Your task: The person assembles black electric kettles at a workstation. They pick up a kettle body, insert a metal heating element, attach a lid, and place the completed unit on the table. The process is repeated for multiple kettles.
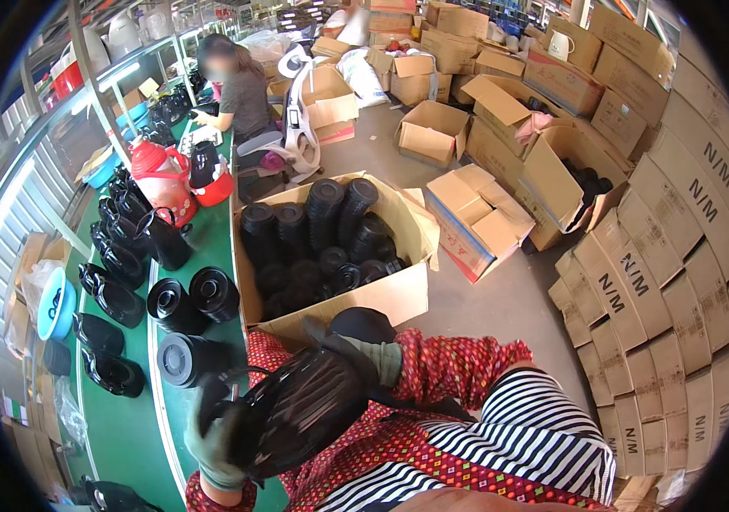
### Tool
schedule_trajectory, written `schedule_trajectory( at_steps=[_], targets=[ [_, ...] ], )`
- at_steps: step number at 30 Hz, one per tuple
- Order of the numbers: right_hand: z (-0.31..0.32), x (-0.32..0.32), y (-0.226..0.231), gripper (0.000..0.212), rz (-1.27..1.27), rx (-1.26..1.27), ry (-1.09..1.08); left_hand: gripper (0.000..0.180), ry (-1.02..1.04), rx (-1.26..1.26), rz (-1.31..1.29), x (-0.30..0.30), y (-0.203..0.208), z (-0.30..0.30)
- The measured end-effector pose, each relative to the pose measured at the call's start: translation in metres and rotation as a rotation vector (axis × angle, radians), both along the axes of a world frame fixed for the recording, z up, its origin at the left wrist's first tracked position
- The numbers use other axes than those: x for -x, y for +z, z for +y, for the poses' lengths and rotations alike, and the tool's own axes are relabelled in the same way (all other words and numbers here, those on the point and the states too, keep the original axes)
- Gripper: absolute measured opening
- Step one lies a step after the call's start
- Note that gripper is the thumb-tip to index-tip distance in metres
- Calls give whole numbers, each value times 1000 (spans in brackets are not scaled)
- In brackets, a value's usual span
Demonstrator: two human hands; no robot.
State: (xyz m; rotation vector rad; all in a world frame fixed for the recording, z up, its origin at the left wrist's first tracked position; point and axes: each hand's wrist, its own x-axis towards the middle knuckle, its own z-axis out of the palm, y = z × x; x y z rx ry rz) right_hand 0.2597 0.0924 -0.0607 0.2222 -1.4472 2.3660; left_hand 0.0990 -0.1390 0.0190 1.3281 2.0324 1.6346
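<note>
A large glossy black jug body (305, 405) lies tilted across my lap, held between both hands. My left hand (218, 444), in a grey-green glove and partly blurred, grips its lower left end beside a curved black part. On the far end my right hand (369, 354), gloved the same way, presses round the upper right side; some of its fingers are hidden behind the jug. Beside my left hand on the green bench (138, 410) is a black ribbed round part (187, 358), with two more black round parts (213, 293) behind it.
Rows of black spouted jug tops (113, 371) line the bench, with red jugs (164, 179) farther back and a blue basin (57, 305) at left. An open carton (399, 299) of black cylinders stands ahead. Stacked cartons (638, 341) rise at right. Another person (245, 98) sits at the bench.
</note>
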Motion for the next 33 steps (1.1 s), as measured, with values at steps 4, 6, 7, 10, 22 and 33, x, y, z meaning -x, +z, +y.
schedule_trajectory(
  at_steps=[4, 6, 7, 10, 22, 33],
  targets=[
    [-7, 10, 7, 79, 243, -310, -300, 38, -9, -194, -275, 18, -30, -6],
    [-1, 1, 41, 86, 419, -809, -456, 38, 52, -289, -506, 12, -36, -1],
    [-12, 5, 19, 76, 218, -412, -392, 38, 83, -334, -621, 9, -38, 1],
    [-4, 14, -34, 64, -230, 272, -110, 36, 102, -43, 165, 19, -16, 15],
    [15, 16, 69, 100, 448, -1144, -231, 58, -220, 350, 414, -25, -14, 48],
    [-21, 36, -22, 57, -229, 68, -294, 53, -116, -147, -730, 60, -99, -26]
  ],
)
